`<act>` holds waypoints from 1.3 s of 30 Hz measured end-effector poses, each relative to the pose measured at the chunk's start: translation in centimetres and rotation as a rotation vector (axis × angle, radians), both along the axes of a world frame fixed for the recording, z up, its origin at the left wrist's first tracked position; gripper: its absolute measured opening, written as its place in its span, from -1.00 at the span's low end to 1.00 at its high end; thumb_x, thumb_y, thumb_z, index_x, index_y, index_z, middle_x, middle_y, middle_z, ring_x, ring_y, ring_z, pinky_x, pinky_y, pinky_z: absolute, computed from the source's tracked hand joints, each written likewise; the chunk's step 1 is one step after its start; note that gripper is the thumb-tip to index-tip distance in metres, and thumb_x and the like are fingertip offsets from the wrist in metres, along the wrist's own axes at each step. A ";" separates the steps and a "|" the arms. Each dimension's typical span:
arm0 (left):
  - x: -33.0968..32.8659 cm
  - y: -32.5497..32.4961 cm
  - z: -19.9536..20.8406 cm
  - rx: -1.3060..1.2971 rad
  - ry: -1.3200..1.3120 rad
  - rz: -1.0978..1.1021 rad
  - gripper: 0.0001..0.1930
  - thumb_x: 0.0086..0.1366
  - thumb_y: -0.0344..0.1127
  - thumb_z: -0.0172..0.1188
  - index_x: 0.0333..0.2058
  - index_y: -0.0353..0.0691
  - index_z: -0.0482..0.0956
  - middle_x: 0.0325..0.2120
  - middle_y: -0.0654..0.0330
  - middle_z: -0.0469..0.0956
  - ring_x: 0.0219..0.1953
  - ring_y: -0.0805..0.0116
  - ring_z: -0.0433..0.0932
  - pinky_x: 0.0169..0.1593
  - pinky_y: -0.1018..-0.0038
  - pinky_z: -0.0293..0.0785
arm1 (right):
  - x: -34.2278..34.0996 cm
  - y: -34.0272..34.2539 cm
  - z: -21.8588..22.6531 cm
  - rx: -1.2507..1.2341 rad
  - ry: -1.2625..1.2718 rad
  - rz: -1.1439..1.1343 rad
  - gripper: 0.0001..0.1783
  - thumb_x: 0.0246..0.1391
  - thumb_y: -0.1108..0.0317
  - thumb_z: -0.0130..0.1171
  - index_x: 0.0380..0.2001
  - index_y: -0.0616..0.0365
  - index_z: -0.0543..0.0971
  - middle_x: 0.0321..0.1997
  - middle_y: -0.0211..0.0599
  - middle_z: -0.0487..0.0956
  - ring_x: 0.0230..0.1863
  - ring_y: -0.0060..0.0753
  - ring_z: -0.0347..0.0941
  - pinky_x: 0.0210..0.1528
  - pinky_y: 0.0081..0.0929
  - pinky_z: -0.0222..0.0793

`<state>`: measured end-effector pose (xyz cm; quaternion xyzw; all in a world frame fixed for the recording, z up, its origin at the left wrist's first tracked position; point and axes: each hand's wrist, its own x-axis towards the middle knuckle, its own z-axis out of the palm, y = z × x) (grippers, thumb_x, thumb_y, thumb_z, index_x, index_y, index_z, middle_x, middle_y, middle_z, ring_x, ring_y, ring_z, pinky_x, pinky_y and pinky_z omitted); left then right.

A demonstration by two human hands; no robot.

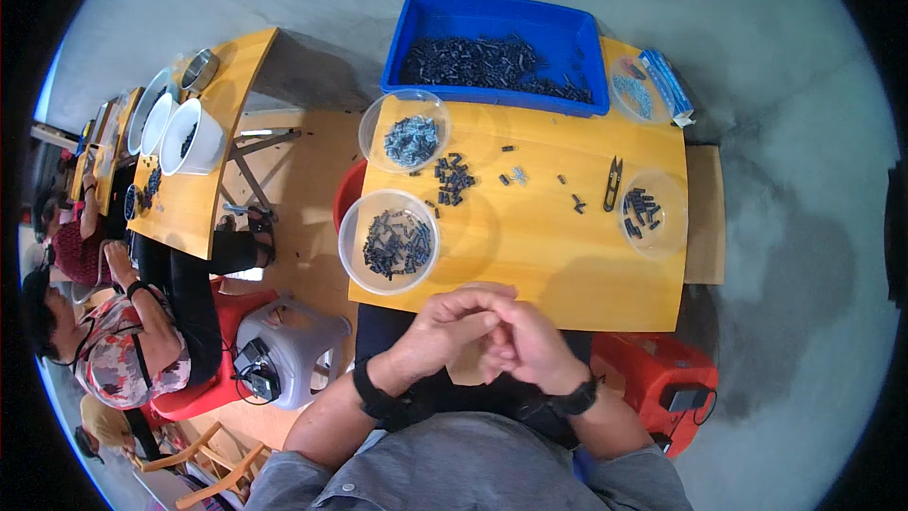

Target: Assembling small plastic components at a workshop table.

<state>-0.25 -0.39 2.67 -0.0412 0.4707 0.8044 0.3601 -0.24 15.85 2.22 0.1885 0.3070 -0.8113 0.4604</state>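
Apparently for easy reach, a clear tub of small dark pieces is set at the left of the table, with a loose black pile spread near it. The left hand is curled against the right hand, fingers bent and nearly closed on both; whether anything small is pinched there cannot be told. Snips are laid rightward, presumably kept handy. Short and tube-like, the dark pieces are heaped at odd angles.
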 end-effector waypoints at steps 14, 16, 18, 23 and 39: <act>1.0 1.0 -6.2 -0.502 0.113 0.110 -0.73 0.26 -0.39 0.12 -0.09 -0.37 0.47 -0.29 0.16 0.58 -0.23 0.44 0.56 -0.15 0.53 0.49 | -9.5 14.1 0.7 1.971 1.100 0.152 -0.78 0.01 0.27 0.16 -0.52 0.23 0.53 -0.57 -0.08 0.51 -0.49 0.01 0.47 -0.44 -0.25 0.36; 0.8 0.4 -7.2 -0.479 0.042 0.084 -0.77 0.27 -0.37 0.11 -0.14 -0.36 0.49 -0.34 0.19 0.59 -0.34 0.51 0.57 -0.28 0.59 0.49 | -9.7 12.1 -0.1 1.788 1.272 -0.021 -0.82 0.01 0.29 0.15 -0.49 0.20 0.54 -0.52 -0.08 0.52 -0.47 -0.02 0.48 -0.43 -0.26 0.37; 0.4 0.4 -6.8 -0.457 0.018 0.092 -0.78 0.27 -0.37 0.10 -0.15 -0.35 0.50 -0.35 0.20 0.59 -0.35 0.52 0.57 -0.30 0.60 0.49 | -10.3 9.7 -1.9 1.676 1.409 -0.068 -0.86 -0.02 0.33 0.16 -0.49 0.18 0.54 -0.52 -0.09 0.51 -0.47 -0.02 0.47 -0.42 -0.23 0.37; 0.6 0.5 -7.8 -0.422 0.060 0.120 -0.81 0.28 -0.40 0.08 -0.17 -0.35 0.50 -0.36 0.21 0.58 -0.34 0.50 0.59 -0.32 0.60 0.50 | -12.5 3.3 -4.3 1.492 1.546 -0.007 -0.87 -0.02 0.35 0.14 -0.41 0.17 0.52 -0.48 -0.07 0.52 -0.43 0.00 0.49 -0.41 -0.17 0.38; 0.3 0.3 -8.0 -0.343 -0.021 0.108 -0.83 0.32 -0.43 0.04 -0.18 -0.37 0.51 -0.33 0.19 0.56 -0.31 0.45 0.60 -0.30 0.57 0.54 | -14.7 -0.7 -6.9 1.727 1.639 0.234 -0.86 -0.05 0.37 0.13 -0.56 0.21 0.48 -0.52 -0.06 0.54 -0.54 -0.02 0.50 -0.49 -0.20 0.42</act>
